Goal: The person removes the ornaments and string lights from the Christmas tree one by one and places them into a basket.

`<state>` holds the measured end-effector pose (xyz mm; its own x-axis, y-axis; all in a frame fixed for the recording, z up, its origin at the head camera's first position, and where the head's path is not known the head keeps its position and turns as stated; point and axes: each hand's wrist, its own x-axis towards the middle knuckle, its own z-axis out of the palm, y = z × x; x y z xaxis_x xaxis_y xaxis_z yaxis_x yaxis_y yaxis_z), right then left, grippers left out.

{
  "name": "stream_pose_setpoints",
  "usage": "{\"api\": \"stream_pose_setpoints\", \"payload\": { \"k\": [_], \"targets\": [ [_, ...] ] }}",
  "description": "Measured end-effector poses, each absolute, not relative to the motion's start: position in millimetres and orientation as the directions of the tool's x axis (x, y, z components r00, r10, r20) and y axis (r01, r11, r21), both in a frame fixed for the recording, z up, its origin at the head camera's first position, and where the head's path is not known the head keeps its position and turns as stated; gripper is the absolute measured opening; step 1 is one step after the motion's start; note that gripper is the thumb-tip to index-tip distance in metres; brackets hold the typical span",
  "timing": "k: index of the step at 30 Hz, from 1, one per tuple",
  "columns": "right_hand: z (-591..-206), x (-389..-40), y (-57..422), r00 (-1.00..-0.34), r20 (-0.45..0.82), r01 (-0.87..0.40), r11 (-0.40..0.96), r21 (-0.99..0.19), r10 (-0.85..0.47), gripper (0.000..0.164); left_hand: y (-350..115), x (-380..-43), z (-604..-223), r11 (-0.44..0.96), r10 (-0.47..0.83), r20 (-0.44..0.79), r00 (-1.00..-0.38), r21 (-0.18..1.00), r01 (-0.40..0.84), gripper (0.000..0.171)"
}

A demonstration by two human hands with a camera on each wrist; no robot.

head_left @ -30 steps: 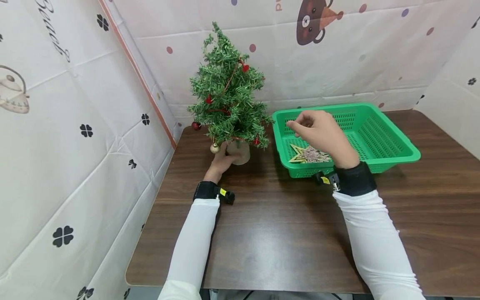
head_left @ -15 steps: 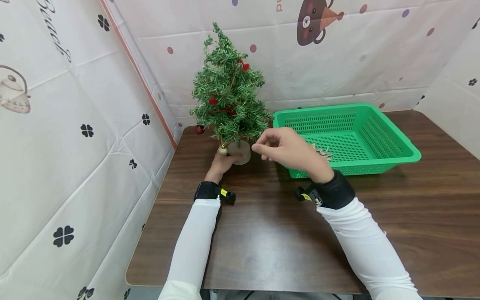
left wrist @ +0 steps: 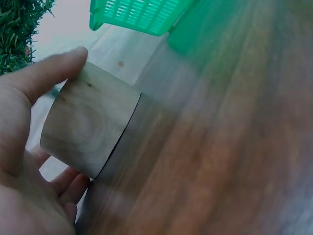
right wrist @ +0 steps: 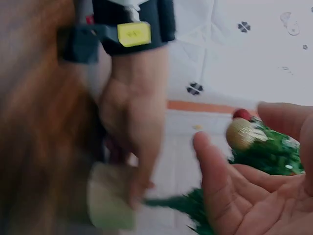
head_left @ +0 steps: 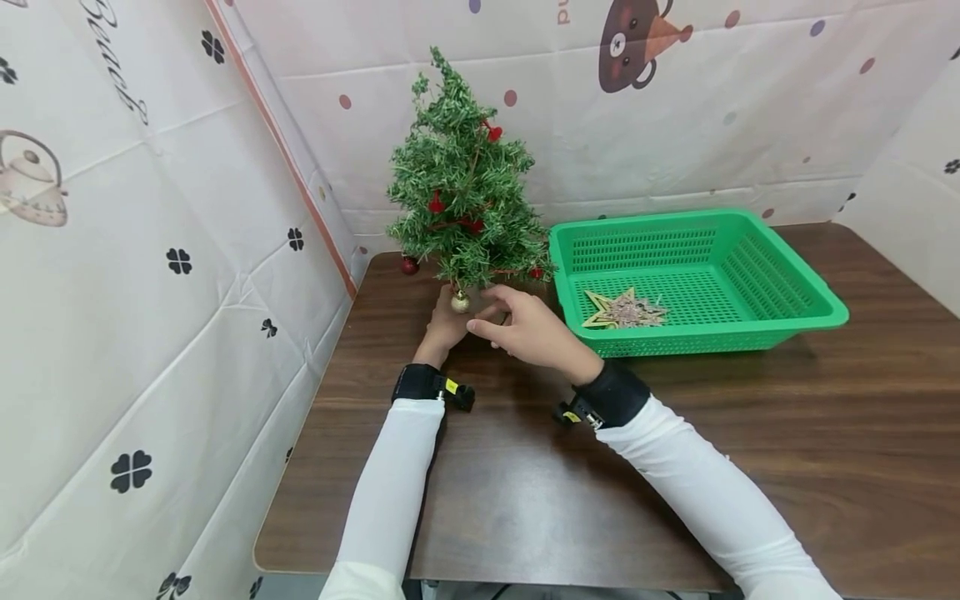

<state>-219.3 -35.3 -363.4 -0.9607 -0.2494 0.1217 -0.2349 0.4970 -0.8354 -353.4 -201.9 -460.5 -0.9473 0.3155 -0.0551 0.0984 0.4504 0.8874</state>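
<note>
A small artificial Christmas tree [head_left: 468,183] stands at the back of the table, hung with red ornaments and a gold bauble [head_left: 460,302] low at the front. My left hand [head_left: 442,325] grips its round wooden base [left wrist: 93,122], thumb on one side and fingers curled behind. In the head view the hands hide most of that base. My right hand [head_left: 534,332] is beside the base, right of the gold bauble. In the right wrist view its thumb and fingers are spread apart and hold nothing visible; the gold bauble shows beyond them.
A green plastic basket [head_left: 750,337] stands right of the tree, with star-shaped ornaments [head_left: 626,310] in its left front corner. A dark red bauble [head_left: 409,265] hangs at the tree's lower left. A patterned cloth wall [head_left: 675,125] borders the brown table [head_left: 510,492].
My right hand has moved left and down from over the basket to the tree's base. The tree has turned slightly, its gold bauble shifting right. My left hand keeps its grip.
</note>
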Motion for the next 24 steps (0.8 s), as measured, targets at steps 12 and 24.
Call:
{"api": "stream_pose_setpoints", "payload": {
  "k": [12,24],
  "targets": [
    [-389,-232,-52,-0.968,0.094,-0.110,0.059,-0.992,-0.231,0.047,-204,-351,-461,0.427,0.351,-0.092,-0.932,0.901,0.072,0.072],
    [-377,-226,-61,-0.971,0.123,-0.112,-0.064,-0.992,-0.206,0.037,-200,-354,-461,0.330,0.367,0.005,-0.930,0.934,0.135,0.063]
  ]
}}
